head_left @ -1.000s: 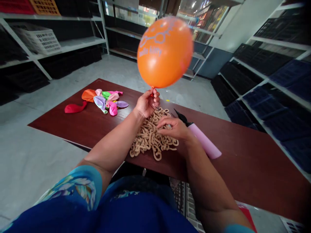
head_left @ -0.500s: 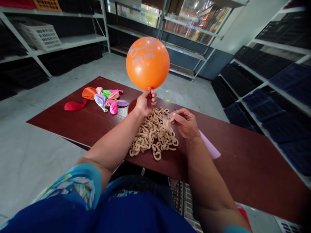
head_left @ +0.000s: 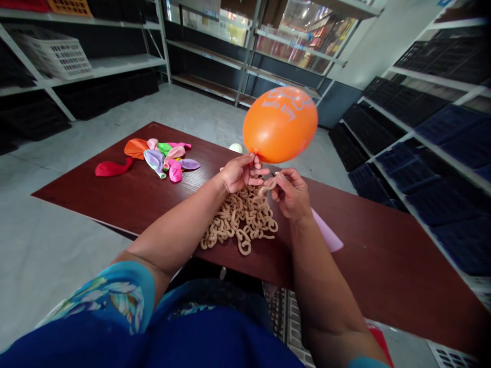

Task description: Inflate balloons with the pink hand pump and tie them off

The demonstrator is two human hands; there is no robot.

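Note:
An inflated orange balloon (head_left: pixel 282 125) with blue print tilts to the right, its neck pinched between the thumb and fingers of my left hand (head_left: pixel 243 174). Close beside it, my right hand (head_left: pixel 291 193) pinches one end of a tan hair tie (head_left: pixel 270 185), a ring or strand like those heaped below. That heap of tan hair ties (head_left: pixel 238 220) lies on the dark red table (head_left: pixel 376 240) under both hands. My left hand's lower fingers are spread near the piece in my right hand.
Several uninflated balloons (head_left: pixel 157 156) lie on the table's left part. A pink sheet or roll (head_left: pixel 326 232) sits beside my right forearm. Behind the table edge shows a pale round object (head_left: pixel 235 147). Shelves with a white basket (head_left: pixel 57 56) and dark crates (head_left: pixel 441 168) stand around.
The orange balloon has swung right and down, tilting over. My left hand has moved right, close to my right hand, and its lower fingers have spread. The right hand still pinches the tan piece.

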